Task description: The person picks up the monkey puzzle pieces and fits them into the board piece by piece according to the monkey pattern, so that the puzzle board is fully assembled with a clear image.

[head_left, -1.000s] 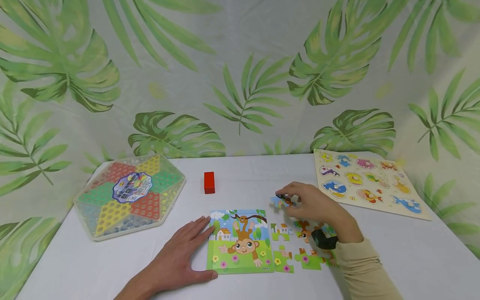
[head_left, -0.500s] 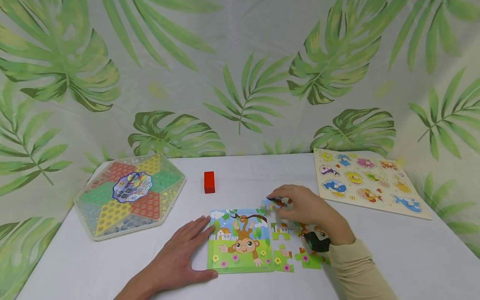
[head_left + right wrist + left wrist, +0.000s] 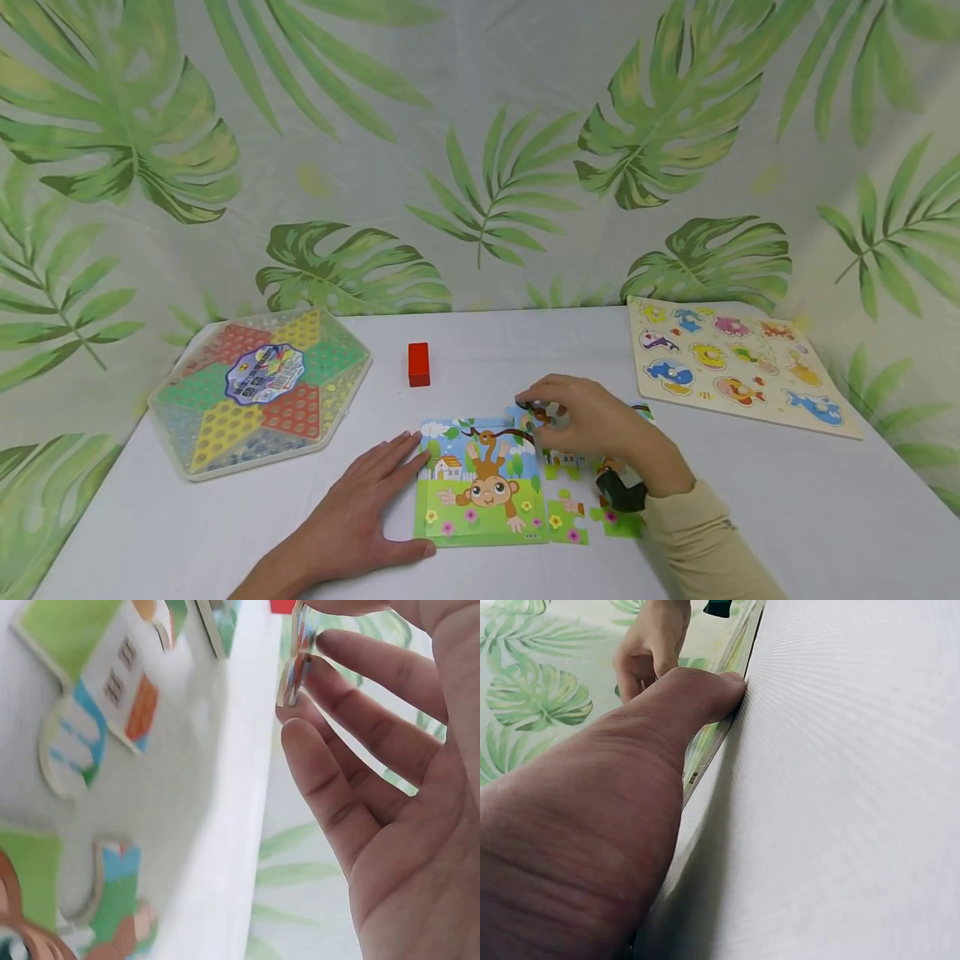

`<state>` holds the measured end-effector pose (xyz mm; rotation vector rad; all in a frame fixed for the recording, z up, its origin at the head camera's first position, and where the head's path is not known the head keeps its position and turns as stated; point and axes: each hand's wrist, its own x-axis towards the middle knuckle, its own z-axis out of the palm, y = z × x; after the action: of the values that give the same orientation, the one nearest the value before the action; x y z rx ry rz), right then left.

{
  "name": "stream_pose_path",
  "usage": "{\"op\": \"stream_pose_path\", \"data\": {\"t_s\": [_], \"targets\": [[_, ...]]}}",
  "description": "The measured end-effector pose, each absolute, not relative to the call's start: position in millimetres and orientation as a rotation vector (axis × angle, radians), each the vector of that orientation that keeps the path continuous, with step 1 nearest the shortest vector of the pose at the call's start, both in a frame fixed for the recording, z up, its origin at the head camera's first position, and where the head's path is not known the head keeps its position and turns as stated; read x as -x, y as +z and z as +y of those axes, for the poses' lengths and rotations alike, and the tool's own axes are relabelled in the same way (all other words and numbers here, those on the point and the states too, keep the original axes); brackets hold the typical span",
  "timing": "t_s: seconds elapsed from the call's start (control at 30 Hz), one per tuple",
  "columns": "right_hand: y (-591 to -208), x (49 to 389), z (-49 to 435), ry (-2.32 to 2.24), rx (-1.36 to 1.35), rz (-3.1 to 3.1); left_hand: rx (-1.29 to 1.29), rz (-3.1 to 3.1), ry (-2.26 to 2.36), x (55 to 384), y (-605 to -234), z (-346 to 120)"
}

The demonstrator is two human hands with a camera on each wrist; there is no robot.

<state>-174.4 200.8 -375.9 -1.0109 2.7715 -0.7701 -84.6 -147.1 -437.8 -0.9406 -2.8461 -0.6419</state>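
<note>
Over the top right corner of the monkey jigsaw board (image 3: 487, 487), in the head view, my right hand (image 3: 588, 423) pinches a jigsaw piece (image 3: 538, 414) printed with blue and brown; whether it touches the board I cannot tell. The loose pieces (image 3: 567, 521) lie on the white tablecloth (image 3: 495, 577) just right of the board, handy, I judge, for that hand. My left hand (image 3: 367, 508) lies spread along the board's left edge, gripping nothing, probably so the board cannot slide.

From the left wrist, my thumb reaches out straight, its tip at the edge of the board, which lies flat; my other fingers are hidden here.

From the right wrist, the piece shows nearly edge-on between thumb and fingertips, a light hold that I think leaves it easy to turn. Below my hand, the house piece (image 3: 120, 697) lies face up, apart from my fingers.
</note>
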Motion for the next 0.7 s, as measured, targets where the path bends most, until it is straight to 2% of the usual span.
{"op": "stream_pose_path", "data": {"t_s": [0.7], "targets": [[-388.6,167.0,170.7,-0.655,1.190,2.832,0.932,-2.878,-0.654,84.7,-436.3,-146.3]]}}
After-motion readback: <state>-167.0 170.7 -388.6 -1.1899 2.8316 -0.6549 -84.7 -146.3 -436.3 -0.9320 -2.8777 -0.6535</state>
